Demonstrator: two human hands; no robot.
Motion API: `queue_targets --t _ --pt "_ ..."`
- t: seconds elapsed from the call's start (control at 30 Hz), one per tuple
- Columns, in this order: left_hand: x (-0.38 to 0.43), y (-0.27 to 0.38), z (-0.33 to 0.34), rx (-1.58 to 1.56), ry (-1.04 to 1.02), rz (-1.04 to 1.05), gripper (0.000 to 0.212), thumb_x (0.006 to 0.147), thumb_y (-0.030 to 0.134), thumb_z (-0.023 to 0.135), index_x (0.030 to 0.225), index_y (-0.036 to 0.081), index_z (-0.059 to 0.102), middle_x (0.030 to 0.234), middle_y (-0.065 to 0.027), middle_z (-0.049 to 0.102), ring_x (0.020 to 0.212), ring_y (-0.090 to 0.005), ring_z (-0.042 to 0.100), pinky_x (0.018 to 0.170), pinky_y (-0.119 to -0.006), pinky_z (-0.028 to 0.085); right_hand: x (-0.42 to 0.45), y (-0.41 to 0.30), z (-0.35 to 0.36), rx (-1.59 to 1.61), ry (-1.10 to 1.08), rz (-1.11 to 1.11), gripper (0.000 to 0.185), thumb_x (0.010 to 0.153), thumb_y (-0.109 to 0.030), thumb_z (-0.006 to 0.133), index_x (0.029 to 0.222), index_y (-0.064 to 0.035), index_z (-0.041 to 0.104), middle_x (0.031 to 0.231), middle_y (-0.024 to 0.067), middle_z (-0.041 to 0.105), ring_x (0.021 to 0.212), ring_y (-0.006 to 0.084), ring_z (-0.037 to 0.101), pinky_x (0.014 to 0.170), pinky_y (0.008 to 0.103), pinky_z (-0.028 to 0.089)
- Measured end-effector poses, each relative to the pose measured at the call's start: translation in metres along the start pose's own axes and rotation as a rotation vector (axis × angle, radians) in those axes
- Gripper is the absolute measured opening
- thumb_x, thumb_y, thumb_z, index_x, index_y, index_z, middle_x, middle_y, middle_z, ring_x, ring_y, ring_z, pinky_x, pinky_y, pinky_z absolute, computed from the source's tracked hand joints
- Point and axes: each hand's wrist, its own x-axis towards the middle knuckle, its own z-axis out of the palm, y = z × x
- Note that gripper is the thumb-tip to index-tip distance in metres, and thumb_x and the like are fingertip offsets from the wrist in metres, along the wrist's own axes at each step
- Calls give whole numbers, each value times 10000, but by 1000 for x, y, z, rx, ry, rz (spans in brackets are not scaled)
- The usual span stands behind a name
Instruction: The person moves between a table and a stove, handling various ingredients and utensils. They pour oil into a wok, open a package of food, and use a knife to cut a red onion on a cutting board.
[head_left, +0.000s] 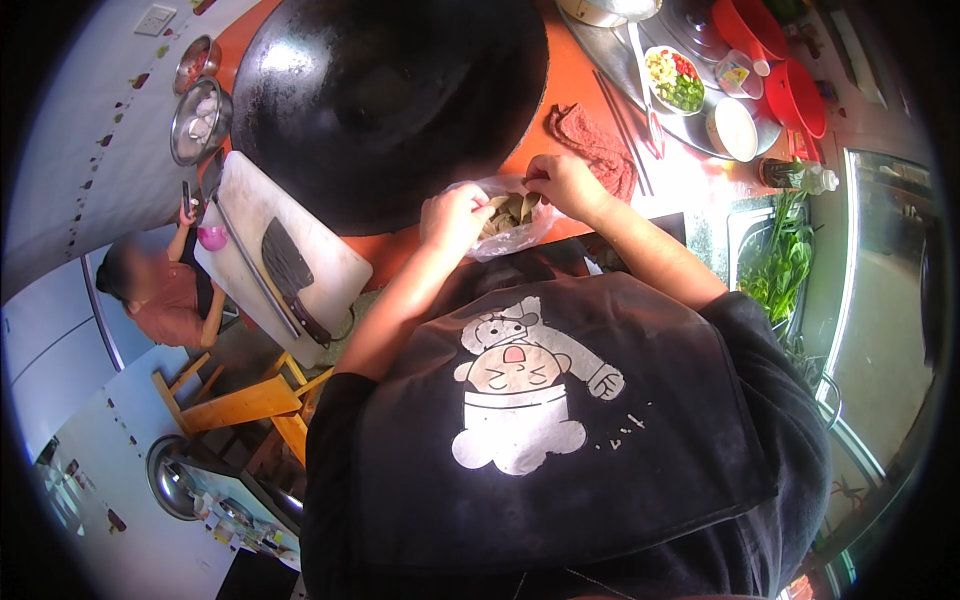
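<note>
A clear plastic bag (501, 246) holding dried leaves (513, 213), which look like bay leaves, lies at the near edge of the orange countertop (384, 253). My left hand (453, 219) pinches the left side of the bag's mouth, its fingertips by the leaves. At the bag's right side, my right hand (561, 183) has thumb and fingers closed on a dried leaf or the bag's rim; which one, I cannot tell. Just beyond both hands sits a large black wok (390, 97). A folded reddish cloth (594, 150) lies right of my right hand.
Left: a white cutting board (247, 187) bears a cleaver (286, 259); a person (169, 292) holds a phone beyond it. Steel bowls (201, 120) stand behind. Right: a plate of chopped vegetables (675, 81), a white bowl (732, 130), red baskets (796, 97), and a sink with greens (780, 270).
</note>
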Motion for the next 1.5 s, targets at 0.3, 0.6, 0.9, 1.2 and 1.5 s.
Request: queue_targets --t 0.3,0.6,0.9,1.2,1.5 --pt "14 3 36 -81 -16 -8 184 749 172 801 821 66 669 775 -104 701 739 -237 698 680 -357 542 1 11 23 -100 -39 46 147 838 -107 685 952 -15 674 831 157 712 774 284 707 721 361 548" --pt "16 -12 31 -491 24 -154 213 850 65 721 1026 29 606 892 -88 679 781 -156 655 709 -291 541 9 -8 28 -38 281 -243 117 804 -102 707 893 -35 672 861 181 671 842 368 668 745 422 545" --pt "12 3 10 -810 -85 -281 251 870 63 717 1076 -27 606 988 -109 672 841 -151 658 715 -283 576 7 -15 39 -40 336 -305 98 842 -80 682 928 -38 663 911 171 649 827 382 663 735 418 555" --pt "10 -5 5 -834 -48 -285 199 854 98 739 985 -10 635 868 -84 691 771 -131 662 708 -272 560 8 -22 36 -16 385 -349 71 847 -77 675 909 -42 668 925 161 640 822 378 651 740 428 544" --pt "-5 -25 -19 -762 321 -194 214 875 -20 683 1072 -6 600 926 -63 681 765 -92 636 682 -217 514 -13 6 32 -279 37 -336 97 829 -168 673 845 -86 722 901 90 664 881 308 648 820 403 520"
